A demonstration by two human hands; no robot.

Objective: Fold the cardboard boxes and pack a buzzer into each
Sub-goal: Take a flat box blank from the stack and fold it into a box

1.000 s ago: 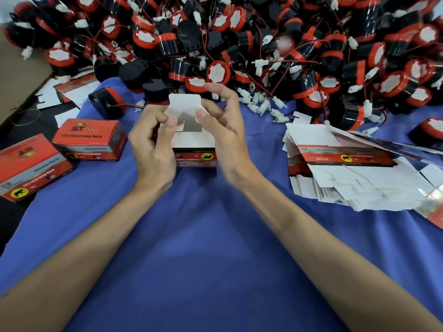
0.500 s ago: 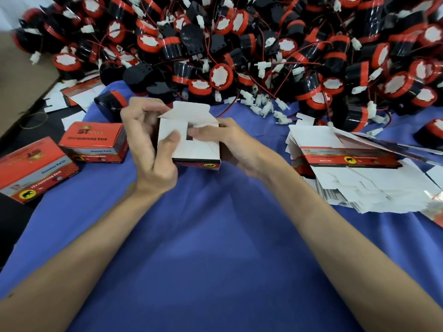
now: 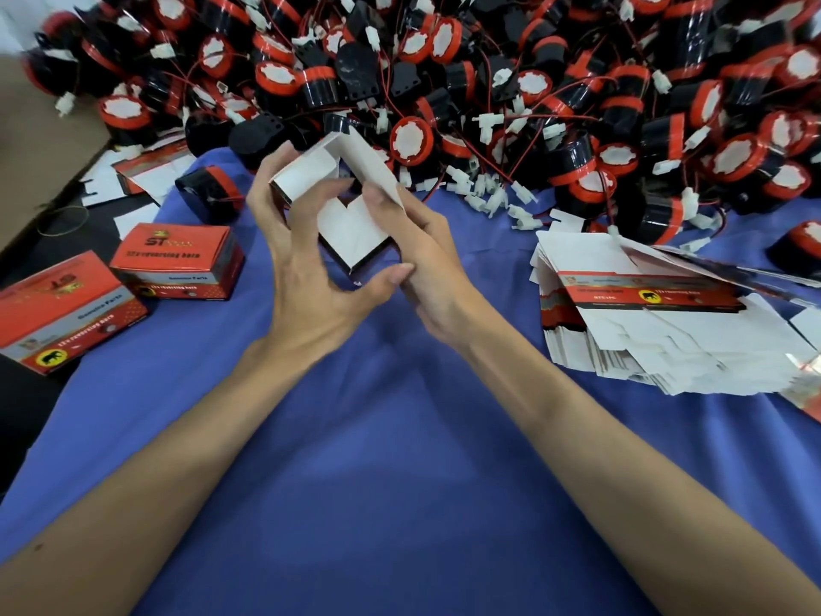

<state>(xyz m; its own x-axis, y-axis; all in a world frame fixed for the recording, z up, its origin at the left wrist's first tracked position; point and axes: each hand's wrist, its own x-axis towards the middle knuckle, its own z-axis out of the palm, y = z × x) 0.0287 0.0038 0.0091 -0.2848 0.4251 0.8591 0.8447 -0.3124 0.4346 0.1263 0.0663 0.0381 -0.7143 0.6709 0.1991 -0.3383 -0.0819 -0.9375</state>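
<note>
**Box part-folded, held in both hands**

We find one cardboard box [image 3: 355,235], white inside showing and flaps open, held off the blue surface [image 3: 400,482] just above centre of frame; the left hand [image 3: 311,286] has its grip on the box's left side, fingers curled over the edge; the right hand [image 3: 433,269] grips the right flap; buzzers [image 3: 511,91] lie heaped across the top of the frame; flat boxes [image 3: 666,335] are stacked at right; two closed boxes [image 3: 177,260] stand at left.
</note>
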